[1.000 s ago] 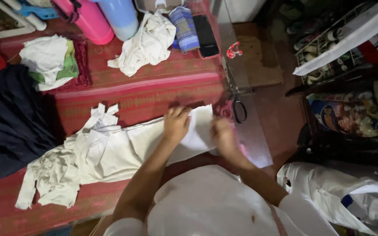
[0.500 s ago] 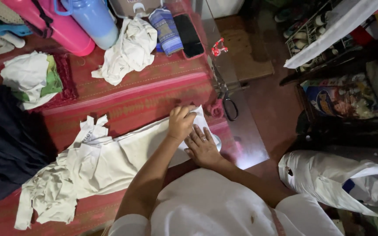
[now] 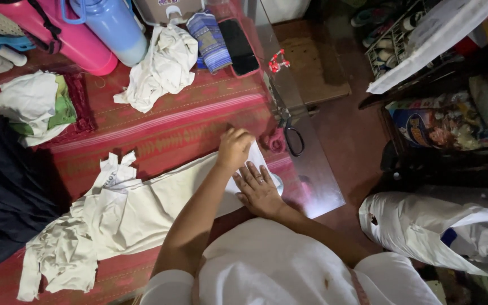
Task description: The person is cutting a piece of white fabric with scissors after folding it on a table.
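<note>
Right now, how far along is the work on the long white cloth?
Done: the white cloth lies stretched along the red table cover. In hand: left hand and right hand press flat on its near end. Left: its far end is bunched, and the scissors lie untouched beside it.

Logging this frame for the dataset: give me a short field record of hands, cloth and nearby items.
left hand: curled, pressing on the far edge of the white cloth
right hand: flat, fingers spread, on the cloth's near right end
white cloth: long piece laid out on the red patterned table cover, crumpled at its left end
scissors: on the glass table edge, right of the hands, untouched
crumpled white rag: farther back on the cover
phone: dark, beside a blue striped pouch
bottles: pink and blue, top left
</note>
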